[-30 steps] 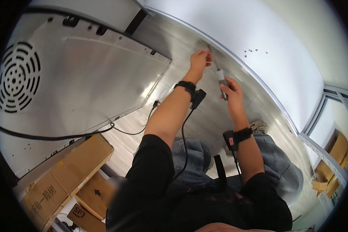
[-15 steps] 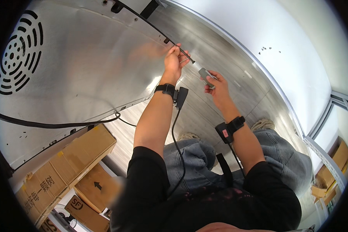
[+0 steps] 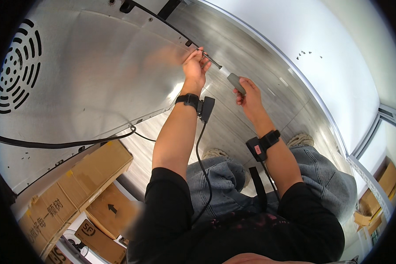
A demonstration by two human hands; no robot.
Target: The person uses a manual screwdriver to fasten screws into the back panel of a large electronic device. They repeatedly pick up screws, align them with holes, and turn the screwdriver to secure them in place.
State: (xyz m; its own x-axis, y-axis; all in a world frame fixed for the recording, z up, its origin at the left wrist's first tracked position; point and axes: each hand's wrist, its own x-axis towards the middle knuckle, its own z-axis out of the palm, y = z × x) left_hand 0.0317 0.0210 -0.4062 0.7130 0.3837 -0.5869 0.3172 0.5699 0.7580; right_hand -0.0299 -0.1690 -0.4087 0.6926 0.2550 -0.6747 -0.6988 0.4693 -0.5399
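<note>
My right hand (image 3: 248, 93) grips the grey handle of a screwdriver (image 3: 231, 79). Its thin dark shaft runs up and left to the edge of a large silver metal panel (image 3: 97, 79). My left hand (image 3: 196, 66) pinches the shaft near its tip, right at that panel edge beside a small black fitting (image 3: 188, 43). Both wrists wear black bands; a black cable (image 3: 202, 154) hangs from the left one.
The panel has a round vent grille (image 3: 17, 72) at the left and a black cord (image 3: 61, 143) along its lower edge. Brown cardboard boxes (image 3: 79, 185) sit below it. A brushed metal floor (image 3: 259, 57) and white wall (image 3: 330, 48) lie beyond my knees.
Both hands have moved left along the panel edge with the screwdriver. The left hand now pinches the shaft near the tip. The view has swung so the panel looms larger.
</note>
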